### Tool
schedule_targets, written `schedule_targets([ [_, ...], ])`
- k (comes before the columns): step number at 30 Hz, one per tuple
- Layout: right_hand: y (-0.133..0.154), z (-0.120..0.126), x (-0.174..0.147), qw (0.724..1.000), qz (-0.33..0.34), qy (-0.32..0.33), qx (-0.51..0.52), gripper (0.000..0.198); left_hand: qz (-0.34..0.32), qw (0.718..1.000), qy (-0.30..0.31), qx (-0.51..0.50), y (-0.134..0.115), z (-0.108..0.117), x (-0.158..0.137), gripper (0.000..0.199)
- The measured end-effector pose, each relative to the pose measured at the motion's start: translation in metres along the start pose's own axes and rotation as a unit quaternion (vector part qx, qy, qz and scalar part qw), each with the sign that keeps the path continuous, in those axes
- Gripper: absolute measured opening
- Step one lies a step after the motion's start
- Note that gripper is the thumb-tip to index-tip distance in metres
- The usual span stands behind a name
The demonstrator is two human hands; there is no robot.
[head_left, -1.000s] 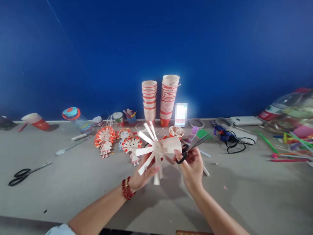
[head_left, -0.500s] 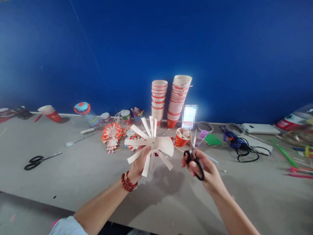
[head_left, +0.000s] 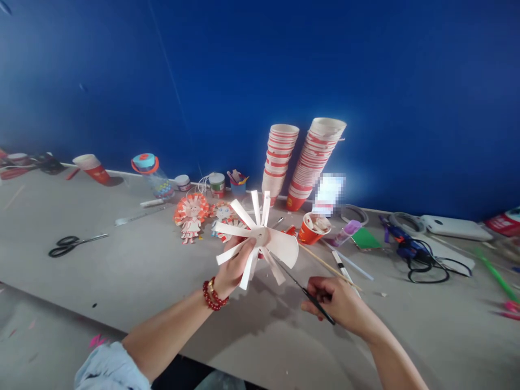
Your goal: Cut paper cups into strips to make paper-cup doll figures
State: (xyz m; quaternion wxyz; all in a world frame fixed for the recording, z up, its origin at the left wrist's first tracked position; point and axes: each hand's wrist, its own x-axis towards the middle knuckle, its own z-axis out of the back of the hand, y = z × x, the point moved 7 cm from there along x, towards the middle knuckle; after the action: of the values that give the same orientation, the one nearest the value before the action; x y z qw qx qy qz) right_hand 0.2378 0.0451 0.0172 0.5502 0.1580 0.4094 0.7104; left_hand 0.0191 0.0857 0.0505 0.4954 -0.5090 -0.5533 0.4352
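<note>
My left hand (head_left: 234, 266) grips a paper cup cut into strips (head_left: 280, 246), pinching it near its round base. White strips fan out all around, and one wide uncut piece sits on the right side. In my right hand (head_left: 335, 300) is a pair of black-handled scissors (head_left: 312, 299), fingers closed around the handles. The blades point up and left, their tips close to the underside of the wide piece; whether they touch it I cannot tell. Behind the strips lies a paper doll (head_left: 190, 219) with an orange-and-white fringe.
Two tall cup stacks (head_left: 280, 157) lean near the blue wall. A red cup of scraps (head_left: 311, 233) stands before a glowing blurred screen (head_left: 328, 194). Other scissors (head_left: 75, 244) lie left. A blue glue gun (head_left: 406, 244) with a black cord, and a wooden stick (head_left: 325, 262), lie right.
My right hand has moved down and turned the scissors from pointing up to pointing left toward the cut cup. My left hand still holds the cup; the whole view has shifted and tilted slightly.
</note>
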Motion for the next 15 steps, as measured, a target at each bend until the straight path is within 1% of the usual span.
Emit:
schedule_targets([
  [4,-0.002,-0.008,0.001,0.997,-0.010,0.007,0.071,0.034,-0.041,0.998,0.004,0.054,-0.003,-0.002,-0.005,0.020],
  [7,-0.002,-0.014,0.002,0.991,-0.021,0.025,0.130,0.035,-0.064,0.994,-0.003,0.091,-0.006,-0.002,-0.008,0.018],
  [9,-0.002,-0.017,0.002,0.986,-0.027,0.039,0.161,0.037,-0.078,0.991,0.003,0.112,-0.008,-0.003,-0.010,0.017],
  [12,-0.003,-0.018,0.002,0.981,-0.037,0.049,0.184,0.040,-0.083,0.988,0.009,0.133,-0.009,-0.004,-0.010,0.017],
  [15,-0.004,-0.016,0.001,0.982,-0.038,0.043,0.180,0.041,-0.080,0.986,0.006,0.144,-0.009,-0.003,-0.010,0.019],
])
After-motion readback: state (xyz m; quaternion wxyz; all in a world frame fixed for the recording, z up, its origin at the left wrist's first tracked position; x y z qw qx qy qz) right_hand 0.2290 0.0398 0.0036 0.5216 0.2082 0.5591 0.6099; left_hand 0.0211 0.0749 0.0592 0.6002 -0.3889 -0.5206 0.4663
